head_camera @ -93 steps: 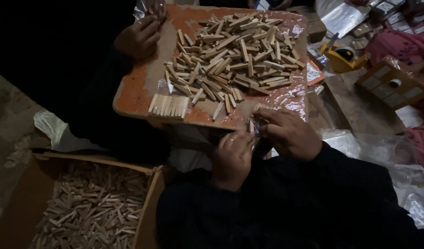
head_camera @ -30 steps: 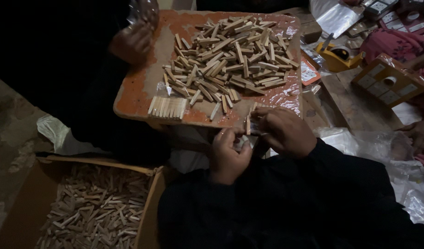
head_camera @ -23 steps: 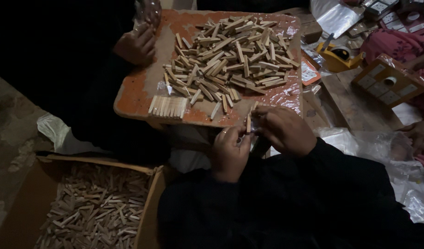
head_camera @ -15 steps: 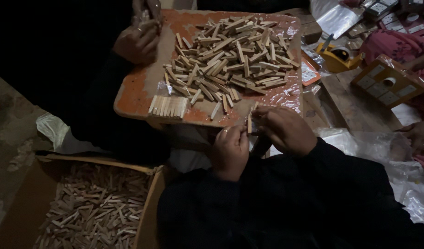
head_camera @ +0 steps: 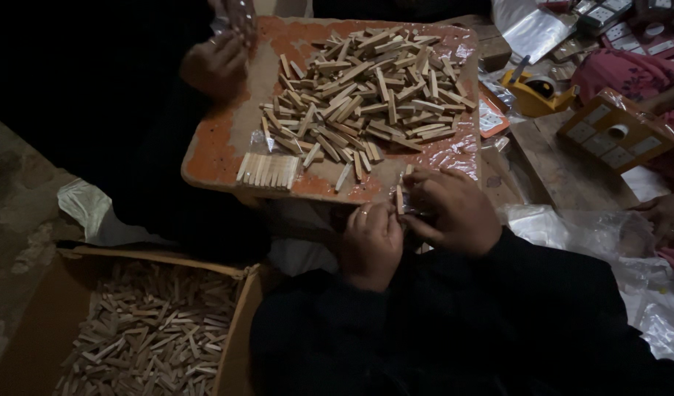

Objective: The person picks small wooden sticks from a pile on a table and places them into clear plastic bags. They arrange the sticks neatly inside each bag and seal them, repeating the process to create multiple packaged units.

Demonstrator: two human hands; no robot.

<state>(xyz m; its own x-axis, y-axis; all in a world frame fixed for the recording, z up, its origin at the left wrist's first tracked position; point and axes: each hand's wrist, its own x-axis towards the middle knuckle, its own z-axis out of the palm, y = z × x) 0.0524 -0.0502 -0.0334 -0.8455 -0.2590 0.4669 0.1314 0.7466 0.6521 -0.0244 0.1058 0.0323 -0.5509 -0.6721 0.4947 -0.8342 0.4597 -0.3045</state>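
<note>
My left hand [head_camera: 371,242] and my right hand [head_camera: 452,209] meet just below the near edge of an orange board [head_camera: 212,150]. Together they pinch a small bundle of short wooden sticks [head_camera: 401,198], held upright between the fingertips. A loose heap of the same sticks [head_camera: 366,92] covers the middle of the board. A neat row of sticks [head_camera: 267,170] lies side by side at the board's near left edge. Clear plastic film under my hands is partly hidden.
Another person's hands [head_camera: 218,59] work at the board's far left corner. A cardboard box [head_camera: 146,330] full of sticks sits at lower left. A yellow tape dispenser [head_camera: 541,89], a flat carton [head_camera: 616,132] and crumpled plastic sheeting [head_camera: 594,235] lie to the right.
My hands stay together at the board's edge, shifting the stick bundle slightly between the fingers. The other person's hands have moved a little at the far corner.
</note>
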